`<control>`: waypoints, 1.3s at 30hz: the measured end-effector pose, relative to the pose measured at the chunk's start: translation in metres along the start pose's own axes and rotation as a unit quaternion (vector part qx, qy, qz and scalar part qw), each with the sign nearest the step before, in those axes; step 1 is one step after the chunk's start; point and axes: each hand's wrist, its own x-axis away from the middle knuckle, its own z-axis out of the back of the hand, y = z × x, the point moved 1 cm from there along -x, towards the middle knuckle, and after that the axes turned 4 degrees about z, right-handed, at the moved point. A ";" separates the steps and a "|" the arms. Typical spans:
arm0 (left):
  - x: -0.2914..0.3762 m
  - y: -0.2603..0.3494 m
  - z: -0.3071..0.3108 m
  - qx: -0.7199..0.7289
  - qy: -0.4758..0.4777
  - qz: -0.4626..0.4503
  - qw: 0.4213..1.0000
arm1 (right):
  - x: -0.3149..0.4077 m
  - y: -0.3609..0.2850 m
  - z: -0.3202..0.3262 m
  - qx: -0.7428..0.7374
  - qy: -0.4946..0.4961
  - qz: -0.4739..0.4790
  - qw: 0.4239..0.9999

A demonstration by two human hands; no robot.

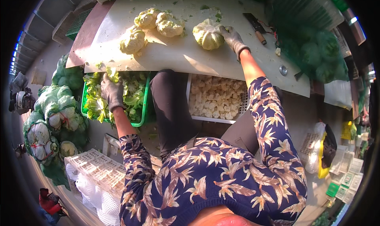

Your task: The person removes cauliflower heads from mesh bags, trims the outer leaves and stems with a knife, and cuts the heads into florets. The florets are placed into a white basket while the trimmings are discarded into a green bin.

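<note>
My left hand [112, 91], in a grey glove, is over a green plastic crate [145, 101] filled with cut leaves and stalks. Its fingers curl around a pale green cauliflower leaf [112, 74] by the table edge. On the white tabletop [166, 58], a trimmed cauliflower head [207, 34] lies with its ribbed stem side up. My gloved right hand [233, 39] grips that head's right side. To its left sit several more cauliflower heads [169, 24]. A broad-bladed knife [255, 27] with a wooden handle rests to the right of my right hand.
A white crate [212, 119] of cauliflower florets [216, 98] stands under the table edge, between my legs. Green net sacks [59, 107] crowd the floor at left. A round metal lid-like piece [283, 70] lies at the table's right. Behind my left arm is a pale plastic crate [98, 169].
</note>
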 end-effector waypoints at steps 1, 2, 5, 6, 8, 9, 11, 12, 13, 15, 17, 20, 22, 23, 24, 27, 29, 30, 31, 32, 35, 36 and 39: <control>0.003 -0.003 0.004 -0.055 -0.016 0.042 0.997 | 0.001 -0.001 0.000 -0.014 -0.011 -0.010 1.000; 0.005 0.010 0.010 0.019 0.093 -0.030 0.995 | 0.002 -0.005 -0.002 -0.035 -0.006 -0.014 0.999; 0.036 0.114 -0.004 0.296 0.039 -0.201 0.933 | 0.010 -0.022 -0.004 -0.020 0.012 -0.030 0.999; 0.056 0.163 -0.016 0.352 0.011 -0.293 0.889 | 0.011 -0.029 -0.002 -0.005 0.021 -0.035 0.999; 0.096 0.244 -0.039 0.311 -0.077 -0.377 0.869 | 0.015 -0.035 0.005 0.037 -0.038 -0.096 0.994; 0.107 0.271 -0.049 0.290 -0.130 -0.414 0.853 | 0.015 -0.035 0.011 0.057 -0.078 -0.118 0.988; 0.117 0.299 -0.064 0.264 -0.157 -0.382 0.872 | 0.010 -0.028 0.023 0.096 -0.194 -0.173 0.961; 0.109 0.306 -0.067 0.304 -0.121 -0.411 0.851 | 0.005 -0.027 0.020 0.240 -0.055 -0.078 0.966; 0.099 0.304 -0.067 0.330 -0.107 -0.433 0.832 | -0.002 -0.026 0.021 0.212 -0.016 -0.009 0.977; 0.079 0.297 -0.068 0.321 -0.148 -0.481 0.802 | -0.019 -0.027 0.008 0.150 0.043 0.105 0.982; 0.060 0.290 -0.068 0.383 -0.183 -0.514 0.745 | -0.035 -0.033 -0.017 -0.051 -0.050 0.076 0.995; 0.060 0.278 -0.078 0.399 -0.181 -0.419 0.796 | -0.030 -0.042 -0.035 0.048 -0.086 0.038 0.994; 0.071 0.275 -0.090 0.410 -0.220 -0.288 0.837 | -0.007 -0.039 -0.029 0.030 -0.024 0.001 0.999; 0.077 0.275 -0.096 0.448 -0.309 -0.194 0.816 | 0.006 -0.036 -0.023 0.035 0.003 -0.032 0.999; 0.082 0.275 -0.099 0.556 -0.359 -0.178 0.728 | 0.017 -0.030 -0.015 0.027 -0.009 -0.037 0.999; 0.087 0.288 -0.099 0.636 -0.460 -0.043 0.618 | 0.035 -0.015 0.004 0.046 -0.046 -0.022 0.998; 0.082 0.304 -0.089 0.645 -0.457 -0.097 0.604 | 0.033 -0.011 0.004 0.125 -0.011 0.075 0.989; 0.078 0.312 -0.082 0.604 -0.431 -0.171 0.647 | 0.031 -0.010 -0.002 0.004 -0.065 0.089 0.994; 0.076 0.319 -0.075 0.559 -0.407 -0.202 0.694 | 0.029 -0.008 -0.006 0.000 -0.067 0.094 0.993; 0.073 0.326 -0.071 0.520 -0.414 -0.180 0.725 | 0.028 -0.008 -0.014 -0.004 -0.070 0.099 0.993; 0.069 0.337 -0.063 0.540 -0.473 -0.128 0.685 | 0.037 -0.002 -0.029 -0.382 -0.073 -0.001 0.921; 0.070 0.338 -0.063 0.535 -0.432 -0.156 0.709 | 0.039 -0.002 -0.034 -0.352 -0.043 0.022 0.935; 0.079 0.339 -0.065 0.522 -0.364 -0.165 0.754 | 0.052 0.006 -0.033 -0.144 -0.030 0.068 0.987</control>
